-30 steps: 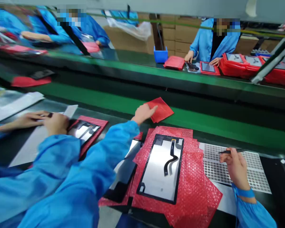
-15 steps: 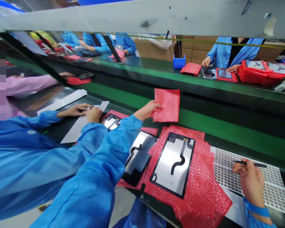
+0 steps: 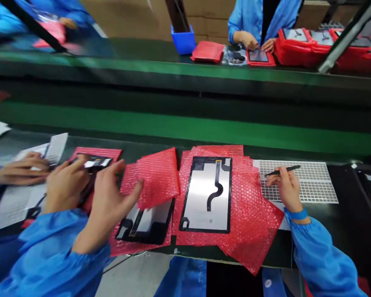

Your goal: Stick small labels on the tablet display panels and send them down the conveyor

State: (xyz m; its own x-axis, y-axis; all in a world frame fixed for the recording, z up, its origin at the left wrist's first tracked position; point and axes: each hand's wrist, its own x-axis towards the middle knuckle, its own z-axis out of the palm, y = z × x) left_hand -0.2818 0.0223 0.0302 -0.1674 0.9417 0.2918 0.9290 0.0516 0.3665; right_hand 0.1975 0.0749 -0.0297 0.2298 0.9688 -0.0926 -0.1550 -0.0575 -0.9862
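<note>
My left hand [image 3: 106,204] is open, thumb and fingers spread, at the left edge of a red bubble-wrap bag [image 3: 159,177]. That bag lies over the upper part of a tablet screen panel [image 3: 156,227], covering some of it. In my right hand [image 3: 287,189] is a pair of black tweezers [image 3: 292,168], held like a pen above a white sheet with a grid of small squares [image 3: 315,181]. Between my hands, a second screen panel [image 3: 194,202] rests back side up, with a curved black flex cable [image 3: 216,189], on a pile of red bubble-wrap bags [image 3: 247,206].
At the left, a co-worker's hands [image 3: 66,181] work close beside my left arm, near another panel on red wrap [image 3: 95,161]. A green-edged ledge [image 3: 142,66] runs across the back. Beyond it are a blue bin [image 3: 184,41], another person's hands [image 3: 250,41] and stacked red-wrapped panels [image 3: 306,49].
The view has turned right and downward. My left hand has brought the raised bubble-wrap bag down over the left panel and let go. My right hand still holds the tweezers over the grid sheet.
</note>
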